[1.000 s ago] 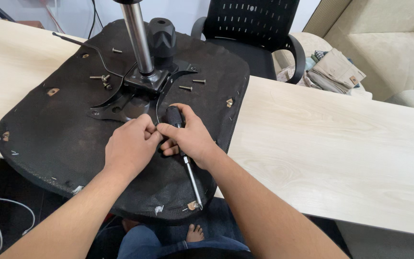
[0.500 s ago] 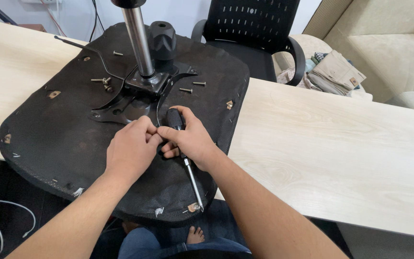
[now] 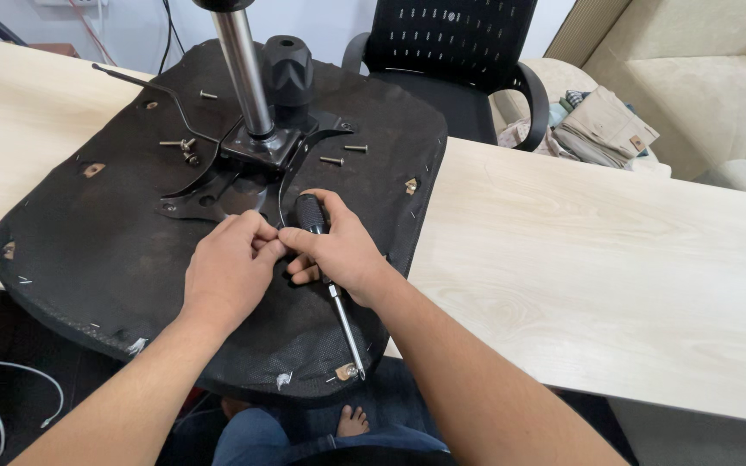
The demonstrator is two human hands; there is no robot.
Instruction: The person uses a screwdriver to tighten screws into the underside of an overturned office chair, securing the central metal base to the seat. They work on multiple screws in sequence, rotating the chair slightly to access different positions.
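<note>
- No packages, labels or signs are legible; the nearest to one is a folded tan garment (image 3: pixel 602 129) with a small brown patch, lying on the beige sofa (image 3: pixel 710 95) beyond the bench (image 3: pixel 615 259).
- An upturned black chair seat (image 3: pixel 131 250) lies on the pale wood bench, its near edge overhanging toward me; the fabric is stapled round the rim, with bare wood showing at several small holes.
- A black metal mounting plate (image 3: pixel 243 173) sits on the seat, carrying a chrome gas column (image 3: pixel 242 69), a black knob (image 3: pixel 288 71) and a thin bent lever (image 3: pixel 153 86).
- Loose screws (image 3: pixel 344 154) lie on the fabric just right of the plate; more lie to its left.
- My right hand (image 3: pixel 338 255) is clenched round a screwdriver (image 3: pixel 331 285): black handle uppermost by the plate, steel shaft running back toward me, tip near the seat's near edge.
- My left hand (image 3: pixel 230 272) is beside it, fingers (image 3: pixel 261 242) pinched together and touching the right thumb; whether they hold anything I cannot tell.
- A black mesh office chair (image 3: pixel 459 60) stands behind the bench.
</note>
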